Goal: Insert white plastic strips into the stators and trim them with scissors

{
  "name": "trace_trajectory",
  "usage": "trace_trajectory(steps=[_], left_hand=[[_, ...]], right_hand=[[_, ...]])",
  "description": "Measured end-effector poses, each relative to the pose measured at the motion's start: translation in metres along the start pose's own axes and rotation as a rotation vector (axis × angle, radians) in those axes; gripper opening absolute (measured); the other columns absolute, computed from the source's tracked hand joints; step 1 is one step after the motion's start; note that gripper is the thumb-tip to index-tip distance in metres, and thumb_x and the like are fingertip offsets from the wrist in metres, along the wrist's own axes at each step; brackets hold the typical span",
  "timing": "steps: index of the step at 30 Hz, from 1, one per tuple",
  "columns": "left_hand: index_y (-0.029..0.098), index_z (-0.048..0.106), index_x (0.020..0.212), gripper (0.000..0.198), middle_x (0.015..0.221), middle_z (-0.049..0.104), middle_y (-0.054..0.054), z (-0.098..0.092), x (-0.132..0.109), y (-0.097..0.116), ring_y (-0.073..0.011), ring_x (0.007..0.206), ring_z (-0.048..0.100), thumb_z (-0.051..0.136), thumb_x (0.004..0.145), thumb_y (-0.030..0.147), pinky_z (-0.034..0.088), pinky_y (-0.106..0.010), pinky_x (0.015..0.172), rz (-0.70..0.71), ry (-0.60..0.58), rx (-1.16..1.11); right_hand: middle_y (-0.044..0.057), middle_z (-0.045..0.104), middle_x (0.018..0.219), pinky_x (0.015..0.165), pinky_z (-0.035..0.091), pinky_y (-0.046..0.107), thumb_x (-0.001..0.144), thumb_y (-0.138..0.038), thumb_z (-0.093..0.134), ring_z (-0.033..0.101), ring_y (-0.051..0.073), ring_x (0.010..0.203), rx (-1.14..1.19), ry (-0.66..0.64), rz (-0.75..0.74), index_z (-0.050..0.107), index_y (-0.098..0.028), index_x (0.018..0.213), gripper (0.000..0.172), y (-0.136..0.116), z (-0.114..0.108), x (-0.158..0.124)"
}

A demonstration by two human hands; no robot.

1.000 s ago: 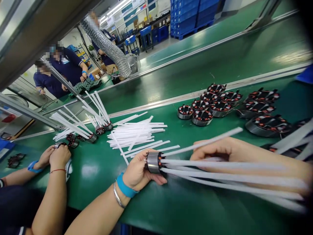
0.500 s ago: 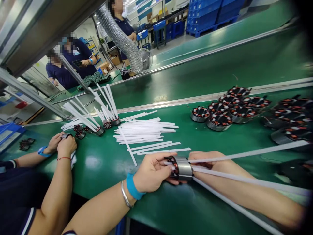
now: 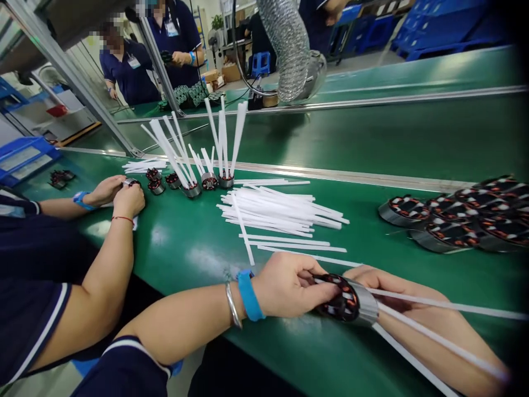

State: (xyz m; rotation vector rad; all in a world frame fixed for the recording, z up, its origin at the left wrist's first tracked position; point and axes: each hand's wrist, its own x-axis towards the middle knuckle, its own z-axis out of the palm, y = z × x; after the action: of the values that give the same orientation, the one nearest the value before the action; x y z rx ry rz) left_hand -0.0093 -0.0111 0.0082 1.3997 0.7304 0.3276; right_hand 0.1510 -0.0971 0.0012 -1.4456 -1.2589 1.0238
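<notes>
Nearest to me, my left hand (image 3: pixel 289 284), with a blue wristband (image 3: pixel 249 295) and a metal bangle (image 3: pixel 231 304) at the wrist, meets my right hand (image 3: pixel 386 284) on a wound stator (image 3: pixel 349 300) held just over the near part of the green desk (image 3: pixel 185 248). My left fingers (image 3: pixel 324 289) pinch its coil face. The right fingers curl about the steel ring from the far side, so both hands are closed on it. Long white strips (image 3: pixel 438 337) run out of it to the right, along my right forearm.

Past that, a loose pile of strips (image 3: pixel 285 212) lies flat on the desk. To the left, a co-worker's hands (image 3: pixel 122 193) are pressed together on a small part. Just beyond them stands a row of stators with upright strips (image 3: pixel 209 179). At the far right a cluster of bare stators (image 3: pixel 450 223) lies flat. Behind all this runs a green belt (image 3: pixel 372 132), with a silver flexible duct (image 3: pixel 285 44) hanging over it and people in dark blue shirts (image 3: pixel 173 38) farther back.
</notes>
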Motion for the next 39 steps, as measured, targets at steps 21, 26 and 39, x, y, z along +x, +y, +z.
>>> trace_trajectory(steps=[21,26,39], left_hand=[[0.009,0.066,0.072,0.015,0.05,0.061,0.002,-0.016,0.007,0.013,-0.0081,0.048,0.061,0.055,0.065,0.004,0.052,-0.018,0.05,-0.287,-0.36,-0.236],[0.01,0.061,0.063,0.013,0.045,0.059,0.003,-0.014,0.009,0.013,-0.0078,0.043,0.059,0.052,0.065,0.001,0.05,-0.016,0.045,-0.297,-0.333,-0.25],[0.009,0.067,0.071,0.013,0.053,0.062,0.0,-0.006,0.005,0.006,-0.0092,0.046,0.059,0.06,0.059,0.008,0.05,-0.02,0.049,-0.19,-0.26,-0.5]], right_hand=[[0.006,0.066,0.08,0.055,0.049,0.023,0.076,-0.035,0.065,0.063,0.018,0.066,-0.088,-0.159,-0.032,0.067,-0.024,0.069,0.014,0.005,-0.012,-0.005],[0.006,0.064,0.071,0.054,0.046,0.023,0.074,-0.038,0.067,0.061,0.018,0.064,-0.048,-0.169,0.012,0.064,-0.021,0.059,0.022,-0.002,-0.01,-0.003],[0.003,0.059,0.059,0.046,0.044,0.026,0.068,-0.06,0.066,0.053,0.015,0.051,0.078,-0.146,0.1,0.057,-0.019,0.055,0.044,-0.003,-0.032,0.006]])
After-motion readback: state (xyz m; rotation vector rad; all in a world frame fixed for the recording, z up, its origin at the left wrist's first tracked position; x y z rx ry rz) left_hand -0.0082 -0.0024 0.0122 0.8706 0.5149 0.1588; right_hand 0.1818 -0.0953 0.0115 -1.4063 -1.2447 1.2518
